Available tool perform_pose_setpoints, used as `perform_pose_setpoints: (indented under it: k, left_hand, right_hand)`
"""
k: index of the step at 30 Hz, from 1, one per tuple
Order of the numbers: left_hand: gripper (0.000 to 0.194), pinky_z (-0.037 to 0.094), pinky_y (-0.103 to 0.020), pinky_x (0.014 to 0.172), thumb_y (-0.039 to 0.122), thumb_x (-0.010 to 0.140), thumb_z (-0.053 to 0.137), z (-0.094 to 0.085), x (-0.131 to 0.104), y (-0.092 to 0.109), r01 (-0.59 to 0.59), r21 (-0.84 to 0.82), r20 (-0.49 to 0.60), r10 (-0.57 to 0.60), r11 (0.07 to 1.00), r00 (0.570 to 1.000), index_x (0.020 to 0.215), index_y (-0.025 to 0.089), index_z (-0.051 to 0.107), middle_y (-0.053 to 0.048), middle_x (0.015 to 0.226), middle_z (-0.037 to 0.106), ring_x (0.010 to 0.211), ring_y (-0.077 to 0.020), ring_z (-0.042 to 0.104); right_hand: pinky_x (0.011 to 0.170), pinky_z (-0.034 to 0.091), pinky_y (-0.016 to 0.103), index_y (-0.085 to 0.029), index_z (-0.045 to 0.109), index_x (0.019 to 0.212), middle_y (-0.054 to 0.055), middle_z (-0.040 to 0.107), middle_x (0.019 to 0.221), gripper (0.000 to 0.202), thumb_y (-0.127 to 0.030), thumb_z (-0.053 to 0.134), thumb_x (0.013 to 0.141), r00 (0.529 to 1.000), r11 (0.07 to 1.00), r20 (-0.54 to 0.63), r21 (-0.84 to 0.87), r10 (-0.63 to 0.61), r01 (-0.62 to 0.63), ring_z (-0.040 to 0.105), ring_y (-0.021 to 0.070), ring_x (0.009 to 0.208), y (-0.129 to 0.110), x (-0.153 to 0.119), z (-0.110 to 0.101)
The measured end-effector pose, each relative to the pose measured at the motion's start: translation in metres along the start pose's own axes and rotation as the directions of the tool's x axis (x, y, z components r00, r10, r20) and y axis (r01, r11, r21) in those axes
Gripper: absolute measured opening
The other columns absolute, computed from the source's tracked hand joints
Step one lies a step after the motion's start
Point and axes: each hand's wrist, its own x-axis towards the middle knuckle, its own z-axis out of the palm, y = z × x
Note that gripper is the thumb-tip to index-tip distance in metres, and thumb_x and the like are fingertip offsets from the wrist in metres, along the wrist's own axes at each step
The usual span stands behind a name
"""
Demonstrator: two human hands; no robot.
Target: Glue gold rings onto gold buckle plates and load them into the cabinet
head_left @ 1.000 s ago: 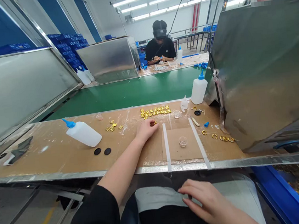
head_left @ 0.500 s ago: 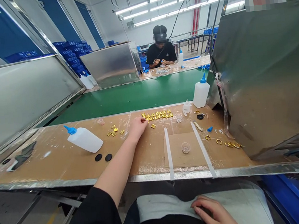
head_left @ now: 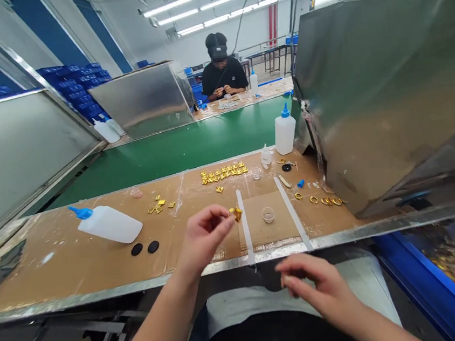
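Note:
Above the brown work surface [head_left: 112,272], my left hand [head_left: 208,237] pinches a small gold piece [head_left: 236,213] between thumb and fingertips. My right hand [head_left: 316,286] hovers over my lap near the table edge, fingers curled and thumb close to them; whether something tiny is between them cannot be made out. Rows of gold pieces [head_left: 223,173] lie behind my left hand, with one single gold piece [head_left: 219,189] in front of them. A small clear cup [head_left: 268,215] stands on a cardboard square [head_left: 285,230] between two white tape strips.
A white bottle [head_left: 109,224] lies at left beside two black discs [head_left: 153,246]. Gold rings [head_left: 326,201], a blue cap [head_left: 301,183] and an upright bottle [head_left: 285,134] are at right. Beyond the green belt [head_left: 160,153] sits a person [head_left: 223,76]. A blue bin [head_left: 430,279] stands lower right.
My left hand has come back from the gold rows toward me, now with a gold piece. My right hand has risen from my lap. The view has shifted.

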Motion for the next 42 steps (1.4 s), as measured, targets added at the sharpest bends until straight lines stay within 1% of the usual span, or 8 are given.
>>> perform_pose_setpoints:
  k: [2, 5, 11, 14, 18, 21, 29, 42]
  left_hand:
    - [0.020, 0.043, -0.026, 0.063, 0.037, 0.090, 0.080, 0.017, -0.029, 0.015, -0.076, -0.182, 0.158, 0.106, 0.980, 0.982, 0.091, 0.019, 0.073, -0.004, 0.082, 0.065, 0.070, -0.0140, 0.057]
    - [0.006, 0.043, -0.026, 0.064, 0.024, 0.091, 0.079, 0.032, -0.051, 0.026, -0.109, -0.296, 0.268, 0.192, 0.949, 0.944, 0.094, 0.021, 0.075, -0.004, 0.086, 0.067, 0.076, -0.0147, 0.060]
    - [0.006, 0.041, -0.024, 0.061, 0.023, 0.092, 0.078, 0.038, -0.058, 0.031, -0.053, -0.323, 0.333, 0.166, 0.945, 0.928, 0.095, 0.020, 0.075, -0.005, 0.088, 0.067, 0.070, -0.0122, 0.055]
    - [0.012, 0.039, -0.022, 0.059, 0.028, 0.091, 0.080, 0.039, -0.059, 0.036, 0.069, -0.329, 0.383, 0.066, 0.942, 0.921, 0.094, 0.018, 0.075, -0.002, 0.078, 0.062, 0.065, -0.0105, 0.050]
    - [0.020, 0.041, -0.022, 0.060, 0.035, 0.093, 0.077, 0.044, -0.057, 0.043, 0.236, -0.402, 0.455, -0.030, 0.885, 0.890, 0.091, 0.016, 0.072, -0.001, 0.071, 0.063, 0.063, -0.0108, 0.052]
    - [0.026, 0.042, -0.023, 0.063, 0.038, 0.096, 0.073, 0.047, -0.056, 0.047, 0.279, -0.392, 0.477, -0.066, 0.877, 0.876, 0.085, 0.015, 0.071, -0.001, 0.067, 0.063, 0.063, -0.0115, 0.053]
    - [0.034, 0.035, -0.026, 0.061, 0.043, 0.097, 0.069, 0.046, -0.058, 0.056, 0.270, -0.267, 0.477, -0.117, 0.925, 0.871, 0.076, 0.016, 0.066, 0.000, 0.063, 0.055, 0.061, -0.0123, 0.044]
    - [0.032, 0.028, -0.023, 0.052, 0.038, 0.098, 0.069, 0.054, -0.062, 0.049, 0.399, -0.431, 0.514, -0.144, 0.809, 0.846, 0.076, 0.016, 0.061, 0.004, 0.062, 0.047, 0.054, -0.0081, 0.034]
  right_hand:
    - [0.062, 0.057, 0.024, -0.028, 0.070, 0.127, 0.003, 0.071, 0.092, 0.031, -0.038, 0.072, 0.098, 0.999, 0.972, -0.034, 0.237, 0.003, 0.006, 0.067, 0.0131, 0.070, -0.022, 0.019, 0.004]
    - [0.063, 0.059, 0.023, -0.028, 0.070, 0.128, 0.003, 0.071, 0.094, 0.039, -0.036, 0.080, 0.092, 0.997, 0.937, -0.025, 0.342, -0.073, 0.077, 0.068, 0.0128, 0.072, -0.038, 0.033, 0.008]
    - [0.069, 0.058, 0.022, -0.030, 0.073, 0.124, 0.001, 0.072, 0.094, 0.031, -0.027, 0.079, 0.094, 0.977, 0.968, -0.051, 0.132, -0.207, 0.212, 0.069, 0.0126, 0.078, -0.049, 0.027, 0.001]
    - [0.071, 0.057, 0.022, -0.029, 0.074, 0.122, 0.002, 0.072, 0.094, 0.028, -0.030, 0.078, 0.094, 0.971, 0.971, -0.043, 0.050, -0.233, 0.235, 0.069, 0.0130, 0.081, -0.053, 0.026, -0.004]
    - [0.068, 0.058, 0.023, -0.028, 0.072, 0.123, 0.002, 0.070, 0.096, 0.025, -0.030, 0.073, 0.098, 0.984, 0.978, -0.024, 0.102, -0.178, 0.179, 0.069, 0.0129, 0.078, -0.051, 0.025, -0.004]
    - [0.069, 0.058, 0.024, -0.027, 0.070, 0.123, 0.002, 0.069, 0.096, 0.024, -0.029, 0.071, 0.100, 0.982, 0.979, -0.019, 0.079, -0.188, 0.189, 0.069, 0.0128, 0.079, -0.048, 0.024, -0.004]
    - [0.077, 0.063, 0.027, -0.023, 0.071, 0.121, 0.006, 0.076, 0.102, 0.028, -0.023, 0.076, 0.094, 0.918, 0.911, -0.047, -0.157, -0.393, 0.382, 0.073, 0.0168, 0.088, -0.057, 0.026, -0.005]
    - [0.074, 0.062, 0.031, -0.023, 0.076, 0.117, 0.007, 0.080, 0.096, 0.029, -0.020, 0.078, 0.088, 0.866, 0.866, -0.137, -0.227, -0.481, 0.445, 0.076, 0.0197, 0.083, -0.055, 0.027, -0.002]
